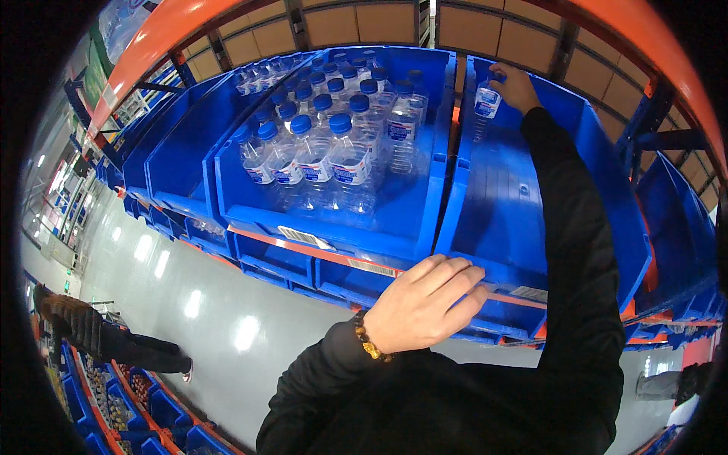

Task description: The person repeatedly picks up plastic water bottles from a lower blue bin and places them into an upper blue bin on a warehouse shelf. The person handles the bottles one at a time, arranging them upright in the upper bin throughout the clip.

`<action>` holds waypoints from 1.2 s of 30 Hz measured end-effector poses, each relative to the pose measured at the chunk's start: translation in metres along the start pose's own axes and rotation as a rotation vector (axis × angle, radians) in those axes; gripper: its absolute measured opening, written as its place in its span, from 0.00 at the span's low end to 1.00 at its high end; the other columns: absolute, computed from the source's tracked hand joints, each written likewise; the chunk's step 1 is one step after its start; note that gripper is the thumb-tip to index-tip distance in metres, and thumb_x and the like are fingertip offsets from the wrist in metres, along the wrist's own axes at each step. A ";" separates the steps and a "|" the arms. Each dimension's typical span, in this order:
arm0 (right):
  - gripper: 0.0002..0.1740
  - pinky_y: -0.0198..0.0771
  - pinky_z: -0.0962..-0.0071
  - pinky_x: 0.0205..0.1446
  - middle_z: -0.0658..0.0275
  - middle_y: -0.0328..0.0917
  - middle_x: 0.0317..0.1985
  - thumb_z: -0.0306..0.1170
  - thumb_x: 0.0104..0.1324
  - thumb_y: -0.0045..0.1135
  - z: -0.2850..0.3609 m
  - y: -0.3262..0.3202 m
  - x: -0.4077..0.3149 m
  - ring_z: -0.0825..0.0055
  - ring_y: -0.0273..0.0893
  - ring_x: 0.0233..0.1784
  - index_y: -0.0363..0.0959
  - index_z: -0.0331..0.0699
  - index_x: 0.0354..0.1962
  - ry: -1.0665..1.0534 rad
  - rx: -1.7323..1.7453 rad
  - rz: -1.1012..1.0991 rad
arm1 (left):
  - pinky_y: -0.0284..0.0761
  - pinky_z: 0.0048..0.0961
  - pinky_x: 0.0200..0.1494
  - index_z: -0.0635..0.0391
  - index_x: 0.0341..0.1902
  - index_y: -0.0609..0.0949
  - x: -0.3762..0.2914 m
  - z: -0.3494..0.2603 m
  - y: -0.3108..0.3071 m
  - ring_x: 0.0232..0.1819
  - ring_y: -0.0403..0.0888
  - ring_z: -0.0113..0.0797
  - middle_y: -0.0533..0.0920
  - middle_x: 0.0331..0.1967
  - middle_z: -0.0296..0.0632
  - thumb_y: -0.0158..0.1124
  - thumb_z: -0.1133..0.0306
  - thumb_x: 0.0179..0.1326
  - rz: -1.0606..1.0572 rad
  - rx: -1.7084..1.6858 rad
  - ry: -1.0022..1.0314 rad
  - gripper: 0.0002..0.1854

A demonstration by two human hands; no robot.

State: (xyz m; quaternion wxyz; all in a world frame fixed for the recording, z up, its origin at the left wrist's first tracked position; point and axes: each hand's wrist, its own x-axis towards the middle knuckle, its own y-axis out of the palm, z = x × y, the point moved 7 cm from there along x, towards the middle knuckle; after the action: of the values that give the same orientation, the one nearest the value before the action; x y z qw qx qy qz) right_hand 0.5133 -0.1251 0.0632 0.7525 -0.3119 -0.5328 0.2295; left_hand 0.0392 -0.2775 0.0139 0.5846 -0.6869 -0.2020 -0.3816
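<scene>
My right hand (515,88) grips a clear plastic water bottle (487,108) by its cap end, at the far left corner of a blue plastic bin (500,210). The bottle stands about upright, and its cap is mostly hidden by my fingers. My left hand (429,301), with a beaded bracelet (367,338) at the wrist, is at the front edge of the bins with its fingers loosely bent; nothing shows in it. In the bin to the left (409,233), several blue-capped bottles (341,159) stand in close rows, with bare floor at the right front.
Orange beams (642,34) of the rack arch overhead. Cardboard boxes (387,24) stand behind the bins. More blue bins (182,165) are at the left, and lower ones (273,259) sit below. One person (102,330) is in the aisle at left, another (677,384) at right.
</scene>
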 end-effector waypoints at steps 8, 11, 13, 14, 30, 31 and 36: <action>0.27 0.76 0.60 0.67 0.49 0.84 0.59 0.32 0.64 0.71 0.002 0.004 -0.002 0.53 0.82 0.62 0.78 0.40 0.61 0.064 0.064 0.019 | 0.79 0.35 0.54 0.55 0.49 0.85 -0.002 0.008 -0.005 0.53 0.85 0.41 0.85 0.52 0.42 0.77 0.68 0.54 -0.026 -0.016 -0.005 0.18; 0.26 0.76 0.60 0.68 0.50 0.84 0.59 0.33 0.65 0.71 -0.007 0.006 -0.003 0.53 0.82 0.64 0.78 0.41 0.61 0.150 0.094 0.023 | 0.79 0.36 0.54 0.54 0.48 0.85 -0.003 0.011 -0.007 0.53 0.85 0.41 0.85 0.51 0.42 0.77 0.68 0.54 -0.036 -0.024 -0.002 0.18; 0.26 0.76 0.60 0.67 0.50 0.84 0.59 0.33 0.66 0.70 -0.011 0.007 -0.003 0.53 0.82 0.63 0.78 0.41 0.61 0.150 0.091 -0.006 | 0.79 0.35 0.53 0.54 0.48 0.85 -0.004 0.013 -0.009 0.53 0.85 0.41 0.85 0.51 0.41 0.77 0.68 0.54 -0.042 -0.038 -0.010 0.17; 0.26 0.76 0.60 0.67 0.50 0.84 0.59 0.33 0.66 0.70 -0.014 0.008 -0.003 0.53 0.82 0.63 0.77 0.41 0.61 0.165 0.084 -0.017 | 0.79 0.36 0.53 0.54 0.48 0.85 -0.004 0.014 -0.010 0.53 0.85 0.41 0.85 0.51 0.41 0.77 0.68 0.54 -0.041 -0.038 -0.010 0.17; 0.23 0.79 0.57 0.62 0.46 0.85 0.55 0.36 0.68 0.68 -0.030 0.026 0.010 0.51 0.85 0.57 0.74 0.45 0.59 0.182 0.011 -0.086 | 0.80 0.36 0.53 0.55 0.50 0.85 -0.015 0.023 -0.022 0.53 0.84 0.42 0.85 0.51 0.42 0.76 0.68 0.56 -0.052 -0.057 -0.036 0.18; 0.22 0.80 0.59 0.60 0.46 0.85 0.54 0.36 0.69 0.68 -0.031 0.026 0.010 0.53 0.86 0.56 0.74 0.44 0.58 0.171 -0.011 -0.099 | 0.80 0.36 0.53 0.55 0.50 0.85 -0.016 0.023 -0.022 0.53 0.84 0.42 0.85 0.51 0.42 0.76 0.68 0.56 -0.049 -0.060 -0.039 0.18; 0.24 0.81 0.61 0.58 0.47 0.85 0.54 0.35 0.70 0.67 -0.034 0.027 0.012 0.55 0.87 0.55 0.74 0.44 0.62 0.205 -0.012 -0.089 | 0.79 0.35 0.52 0.55 0.50 0.84 -0.017 0.024 -0.023 0.53 0.84 0.42 0.84 0.52 0.42 0.76 0.68 0.55 -0.044 -0.048 -0.042 0.18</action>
State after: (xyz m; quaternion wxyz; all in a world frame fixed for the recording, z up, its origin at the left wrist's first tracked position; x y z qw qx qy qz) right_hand 0.5494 -0.1053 0.0435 0.8105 -0.3143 -0.4678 0.1595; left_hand 0.0190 -0.2466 0.0149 0.5553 -0.7039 -0.2199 -0.3846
